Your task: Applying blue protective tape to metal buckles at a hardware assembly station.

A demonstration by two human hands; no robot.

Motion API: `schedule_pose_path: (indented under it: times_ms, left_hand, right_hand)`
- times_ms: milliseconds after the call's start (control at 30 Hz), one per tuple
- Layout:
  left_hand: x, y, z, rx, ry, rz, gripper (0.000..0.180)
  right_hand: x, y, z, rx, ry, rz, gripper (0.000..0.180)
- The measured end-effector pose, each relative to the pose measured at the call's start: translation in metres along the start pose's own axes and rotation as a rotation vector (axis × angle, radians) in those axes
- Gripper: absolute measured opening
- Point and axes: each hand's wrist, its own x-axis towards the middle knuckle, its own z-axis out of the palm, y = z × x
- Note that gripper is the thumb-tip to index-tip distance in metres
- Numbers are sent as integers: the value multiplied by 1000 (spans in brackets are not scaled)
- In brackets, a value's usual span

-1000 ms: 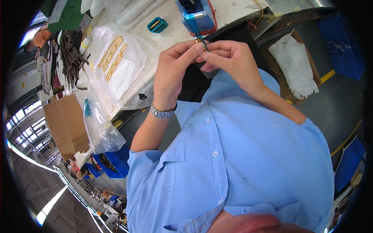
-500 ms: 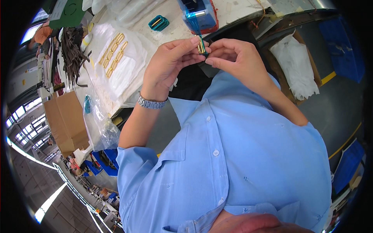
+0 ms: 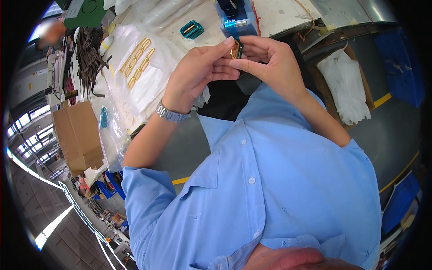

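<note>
— What are the hands on?

— Both pinch one small gold metal buckle partly wrapped in teal film (image 3: 236, 48), up at twelve o'clock of the view. The left hand (image 3: 198, 74) closes thumb and fingertips on its left edge; the right hand (image 3: 270, 60) clamps the right edge.

— And around them?

— Just above the buckle, touching or nearly so, sits a blue tape dispenser (image 3: 236, 18) on the white worktable (image 3: 279, 13). At eleven o'clock lies a teal-wrapped buckle (image 3: 192, 29), and farther toward ten, rows of bare gold buckles (image 3: 137, 60) on a clear plastic sheet (image 3: 148, 85). A brown cardboard box (image 3: 78, 135) stands at nine o'clock.

— The wrist?

— A silver metal watch (image 3: 172, 114) on the left one.
</note>
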Motion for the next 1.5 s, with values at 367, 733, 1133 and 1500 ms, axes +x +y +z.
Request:
schedule_pose_path:
  times_ms: [367, 733, 1133, 1500]
  left_hand:
    - [5, -59, 40, 877, 669, 1377, 14]
    - [-17, -55, 44, 771, 541, 1056, 8]
    - [-1, -1, 17, 390, 160, 503, 23]
    - [-7, -27, 30, 409, 401, 719, 16]
  right_hand:
    - [-3, -17, 10, 258, 55, 124, 38]
    - [-29, -23, 9, 222, 11, 309, 39]
    - [9, 1, -10, 137, -129, 74, 38]
    - [9, -2, -8, 157, -51, 151, 34]
